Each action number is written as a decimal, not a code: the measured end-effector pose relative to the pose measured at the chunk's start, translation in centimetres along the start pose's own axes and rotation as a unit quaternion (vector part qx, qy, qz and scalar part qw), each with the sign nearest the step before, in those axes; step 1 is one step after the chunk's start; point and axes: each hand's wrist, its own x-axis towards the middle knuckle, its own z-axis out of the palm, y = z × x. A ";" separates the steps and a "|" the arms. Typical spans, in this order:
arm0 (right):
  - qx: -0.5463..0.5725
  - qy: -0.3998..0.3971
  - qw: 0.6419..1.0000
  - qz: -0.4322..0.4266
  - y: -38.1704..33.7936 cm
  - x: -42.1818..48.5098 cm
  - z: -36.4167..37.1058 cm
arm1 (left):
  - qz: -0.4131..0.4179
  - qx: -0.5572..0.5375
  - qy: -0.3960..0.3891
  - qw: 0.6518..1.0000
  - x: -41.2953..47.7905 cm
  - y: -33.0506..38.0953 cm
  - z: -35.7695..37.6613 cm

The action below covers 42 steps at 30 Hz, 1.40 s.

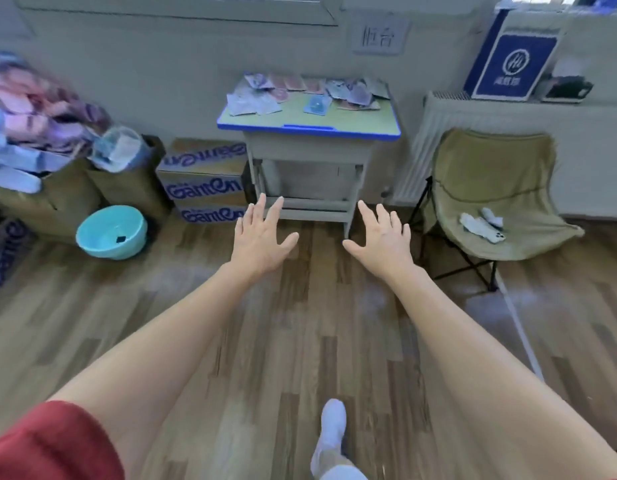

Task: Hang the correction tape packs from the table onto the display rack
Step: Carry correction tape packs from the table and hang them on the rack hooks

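Observation:
A small desk (308, 128) with a green top and blue rim stands against the far wall. Several correction tape packs (307, 93) lie scattered across its back half, pink, white and blue. My left hand (262, 235) and my right hand (383, 239) are stretched out in front of me above the floor, well short of the desk. Both have their fingers spread and hold nothing. The display rack is not clearly visible; a blurred mass of pink and blue packs (33, 116) fills the left edge.
Cardboard boxes (204, 181) are stacked left of the desk, with a turquoise bowl (111, 232) on the floor beside open cartons (71, 195). A tan folding chair (497, 199) stands to the right, before a radiator (438, 133). My foot (329, 434) is on the wooden floor.

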 end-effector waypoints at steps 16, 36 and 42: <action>0.009 -0.003 0.999 -0.050 -2.5 32.8 -2.9 | -0.065 -0.016 0.025 0.997 29.8 -2.3 -1.0; 0.033 -0.034 0.998 0.039 -7.7 68.3 -1.1 | -0.098 -0.093 0.026 0.991 67.1 -10.7 -0.9; 0.019 -0.069 0.994 0.081 -5.1 75.5 1.0 | -0.128 -0.091 -0.016 0.987 74.5 -12.2 1.8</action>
